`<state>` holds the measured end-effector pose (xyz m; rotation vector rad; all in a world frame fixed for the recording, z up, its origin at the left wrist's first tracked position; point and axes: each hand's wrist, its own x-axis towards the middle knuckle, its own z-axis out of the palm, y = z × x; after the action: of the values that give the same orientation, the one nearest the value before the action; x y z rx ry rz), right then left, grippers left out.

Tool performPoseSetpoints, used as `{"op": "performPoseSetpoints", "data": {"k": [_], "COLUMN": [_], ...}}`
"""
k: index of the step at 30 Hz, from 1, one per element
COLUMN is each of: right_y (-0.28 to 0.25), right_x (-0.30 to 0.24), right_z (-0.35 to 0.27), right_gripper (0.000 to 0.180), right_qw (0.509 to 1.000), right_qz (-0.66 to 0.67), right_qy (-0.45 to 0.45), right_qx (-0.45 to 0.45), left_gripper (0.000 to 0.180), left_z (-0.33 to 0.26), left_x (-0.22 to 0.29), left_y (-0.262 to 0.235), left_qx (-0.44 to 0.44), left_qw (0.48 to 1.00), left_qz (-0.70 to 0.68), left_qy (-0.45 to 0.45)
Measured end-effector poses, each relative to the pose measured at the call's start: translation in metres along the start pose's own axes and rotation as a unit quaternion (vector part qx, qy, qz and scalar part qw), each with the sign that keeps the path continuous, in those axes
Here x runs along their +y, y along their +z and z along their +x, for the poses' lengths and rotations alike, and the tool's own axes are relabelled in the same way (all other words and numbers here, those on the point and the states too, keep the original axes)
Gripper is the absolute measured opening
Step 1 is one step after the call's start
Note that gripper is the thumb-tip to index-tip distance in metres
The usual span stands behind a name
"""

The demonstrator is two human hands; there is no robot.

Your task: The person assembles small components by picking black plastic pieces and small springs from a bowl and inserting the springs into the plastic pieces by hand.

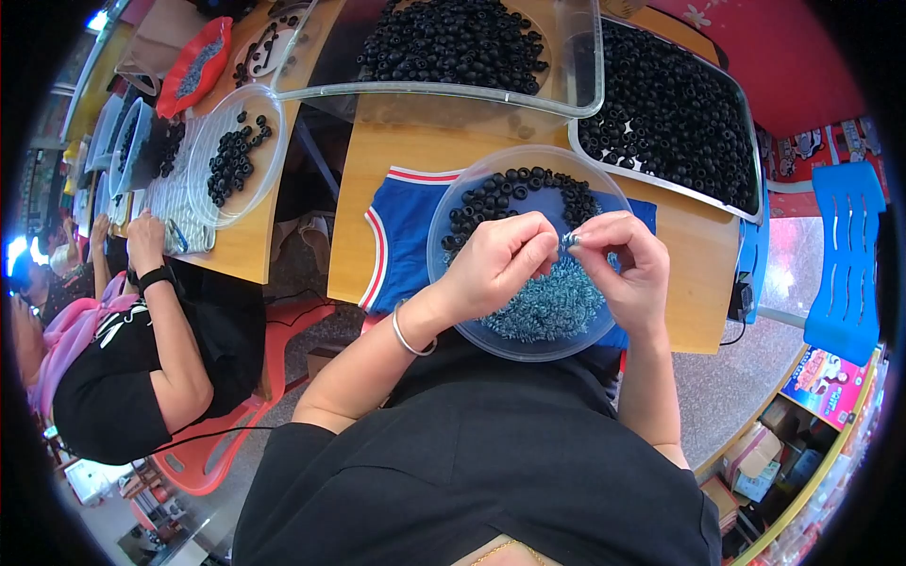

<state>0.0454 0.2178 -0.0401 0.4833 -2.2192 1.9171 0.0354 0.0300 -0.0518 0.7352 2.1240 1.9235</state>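
Over a round clear plastic tub (444, 203), both my hands are raised close together. My right hand (630, 269) pinches a tiny blue-and-white piece (570, 241) between thumb and fingertips. My left hand (500, 264) is closed, its thumb pressed on the curled fingers; what it may hold is hidden. Below them in the tub lies a heap of small teal, ridged-looking pieces (547, 307), too small to name. Round black beads (486, 198) are gathered along the far side of the same tub.
A large clear bin (585, 57) and a white-rimmed tray (661, 174) of black beads stand on the wooden table (694, 274). Blue cloth (401, 236) lies under the tub. At left, a co-worker (123, 377) sits beside another tub (276, 179). A blue chair (840, 264) is at right.
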Motion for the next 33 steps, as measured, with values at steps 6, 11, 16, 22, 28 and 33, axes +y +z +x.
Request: {"op": "performPoseSetpoints", "data": {"k": [6,11,16,22,28,33], "right_y": [0.003,0.001,0.0,0.0,0.001,0.003], "right_x": [-0.003,-0.004,-0.003,-0.003,-0.005,-0.006], "right_z": [0.001,0.0,-0.001,-0.002,-0.001,0.0], "right_gripper": [0.012,0.009,0.01,0.01,0.011,0.011], "right_qw": [0.995,0.99,0.98,0.982,0.994,0.998], "right_qz": [-0.005,0.004,0.07,0.063,0.033,0.034], "right_qy": [0.09,0.141,0.184,0.174,0.102,0.052], "right_qx": [0.04,0.019,-0.017,-0.025,-0.03,-0.016], "left_gripper": [0.016,0.024,0.022,0.018,0.014,0.015], "left_z": [0.008,0.014,0.013,0.011,0.01,0.008], "left_x": [0.001,0.013,0.006,0.003,0.002,0.003], "left_y": [-0.004,-0.01,-0.007,-0.008,-0.007,-0.003], "left_qx": [0.077,0.084,0.072,0.06,0.048,0.032], "left_qw": [0.993,0.977,0.933,0.922,0.93,0.953], "left_qz": [0.08,0.196,0.289,0.317,0.296,0.231], "left_qy": [-0.039,0.03,0.202,0.214,0.211,0.194]}}
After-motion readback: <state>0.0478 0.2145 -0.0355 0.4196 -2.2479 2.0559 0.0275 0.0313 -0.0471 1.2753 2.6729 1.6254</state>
